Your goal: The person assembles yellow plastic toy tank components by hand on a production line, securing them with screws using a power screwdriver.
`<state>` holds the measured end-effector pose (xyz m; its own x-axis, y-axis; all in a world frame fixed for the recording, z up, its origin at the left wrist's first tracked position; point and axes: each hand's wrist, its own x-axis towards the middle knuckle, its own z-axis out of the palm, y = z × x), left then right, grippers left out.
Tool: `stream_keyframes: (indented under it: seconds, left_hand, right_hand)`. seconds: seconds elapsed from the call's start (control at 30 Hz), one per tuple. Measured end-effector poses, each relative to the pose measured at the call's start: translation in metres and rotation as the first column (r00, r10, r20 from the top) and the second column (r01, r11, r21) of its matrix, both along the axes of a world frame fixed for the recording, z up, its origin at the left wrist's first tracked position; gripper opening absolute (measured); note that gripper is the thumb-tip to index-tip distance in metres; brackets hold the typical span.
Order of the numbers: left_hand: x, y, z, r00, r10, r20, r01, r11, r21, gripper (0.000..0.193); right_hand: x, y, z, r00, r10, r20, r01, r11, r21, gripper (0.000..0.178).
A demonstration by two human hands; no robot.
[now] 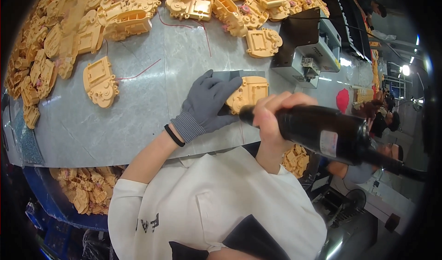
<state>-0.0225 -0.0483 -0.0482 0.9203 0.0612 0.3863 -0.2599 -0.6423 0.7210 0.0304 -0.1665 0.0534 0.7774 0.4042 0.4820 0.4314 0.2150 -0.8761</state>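
Note:
My left hand (209,101), in a grey knit glove, grips the left side of a yellow-orange plastic housing (253,89) near the table's front edge. Under that housing lies a dark grey block (237,75), partly covered. My bare right hand (278,115) is wrapped round a black electric screwdriver (322,131), which is tilted with its nose at the housing's lower edge. The exact contact of the tip is hidden. Off to the left on the table is another housing (100,82) with a thin red wire.
Many more housings (193,6) are heaped along the far and left sides of the grey table (138,94). A box-shaped metal machine (306,46) stands at the right. Below the table edge, a blue bin (41,195) holds more housings. Co-workers (384,154) sit farther right.

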Motion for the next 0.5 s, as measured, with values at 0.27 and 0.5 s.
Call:
stream_keyframes:
  seconds: [0.27, 0.5]
  left_hand:
    - [0.0, -0.008, 0.003, 0.999, 0.038, -0.028, -0.038, 0.999, -0.013, 0.083]
    - [-0.002, -0.004, 0.017, 0.997, 0.009, -0.07, -0.005, 0.998, 0.061, 0.084]
  right_hand:
    - [0.006, -0.013, 0.006, 0.994, 0.005, -0.105, -0.014, 0.996, -0.089, 0.043]
    - [0.106, -0.069, 0.076, 0.887, -0.46, 0.03, 0.435, 0.857, 0.274, 0.034]
